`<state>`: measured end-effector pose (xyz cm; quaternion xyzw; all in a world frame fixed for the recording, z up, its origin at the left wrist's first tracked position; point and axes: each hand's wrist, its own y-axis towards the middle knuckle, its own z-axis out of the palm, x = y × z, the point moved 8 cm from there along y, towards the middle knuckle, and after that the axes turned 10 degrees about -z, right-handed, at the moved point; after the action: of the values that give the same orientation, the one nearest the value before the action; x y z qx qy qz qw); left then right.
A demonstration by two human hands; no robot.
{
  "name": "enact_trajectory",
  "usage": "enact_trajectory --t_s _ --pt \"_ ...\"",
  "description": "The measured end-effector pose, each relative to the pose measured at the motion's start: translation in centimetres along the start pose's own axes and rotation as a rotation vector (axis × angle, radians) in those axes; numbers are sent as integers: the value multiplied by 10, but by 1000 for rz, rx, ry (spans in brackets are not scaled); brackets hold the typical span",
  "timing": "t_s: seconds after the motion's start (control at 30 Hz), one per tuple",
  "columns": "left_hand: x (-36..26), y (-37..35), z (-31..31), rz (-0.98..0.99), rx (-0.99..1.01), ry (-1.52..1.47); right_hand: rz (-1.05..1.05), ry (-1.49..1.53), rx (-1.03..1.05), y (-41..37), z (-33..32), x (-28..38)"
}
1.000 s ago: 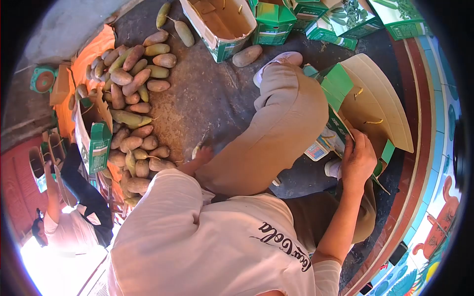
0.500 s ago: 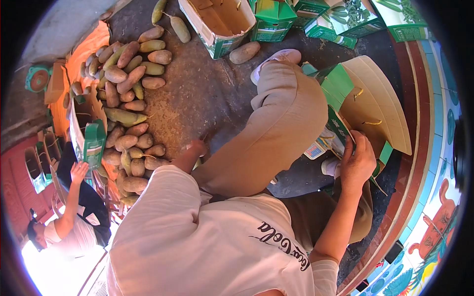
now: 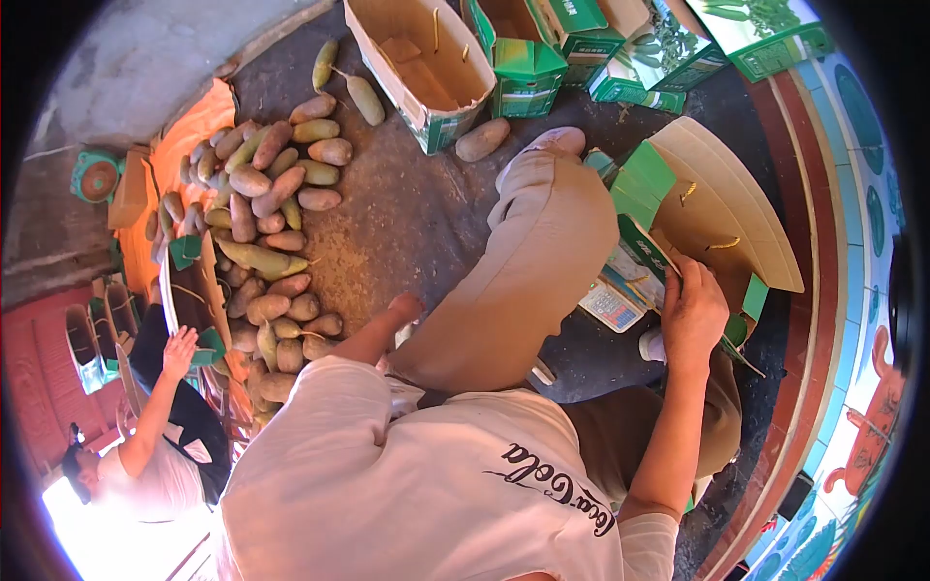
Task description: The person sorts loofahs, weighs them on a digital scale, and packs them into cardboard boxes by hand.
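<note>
My right hand (image 3: 694,308) pinches the edge of an open green-and-brown cardboard box (image 3: 770,208) on my right. Its wide brown flap stands out, with yellow cord handles showing. A calculator-like device with a keypad and display, probably a scale (image 3: 612,306), lies beside the box, partly covered. My left hand (image 3: 407,308) is beside my raised knee, near the heap of root vegetables (image 3: 281,184), reddish-brown and green. Its fingers are mostly hidden. Something pale shows just below it, too little to name.
Open cardboard boxes (image 3: 421,73) and green printed cartons (image 3: 528,73) line the far side. One loose root (image 3: 481,140) lies near my shoe. At left, another person (image 3: 160,426) reaches to a box by the heap. A tiled wall (image 3: 852,252) borders the right.
The view has shifted, so the heap appears farther right. My right hand keeps hold of the box edge. More of the keypad device shows. The other person's hand remains at their box.
</note>
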<state>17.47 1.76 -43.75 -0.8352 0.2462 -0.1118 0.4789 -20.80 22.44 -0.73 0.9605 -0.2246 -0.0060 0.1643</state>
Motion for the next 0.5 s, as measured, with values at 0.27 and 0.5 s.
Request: enact_trajectory --t_s 0.27,0.5 --pt "-3 -46 -127 -35 -195 -932 5 19 5 -5 -4 3" --pt "-48 -132 -267 310 -577 -1330 -51 34 -45 -15 -5 6"
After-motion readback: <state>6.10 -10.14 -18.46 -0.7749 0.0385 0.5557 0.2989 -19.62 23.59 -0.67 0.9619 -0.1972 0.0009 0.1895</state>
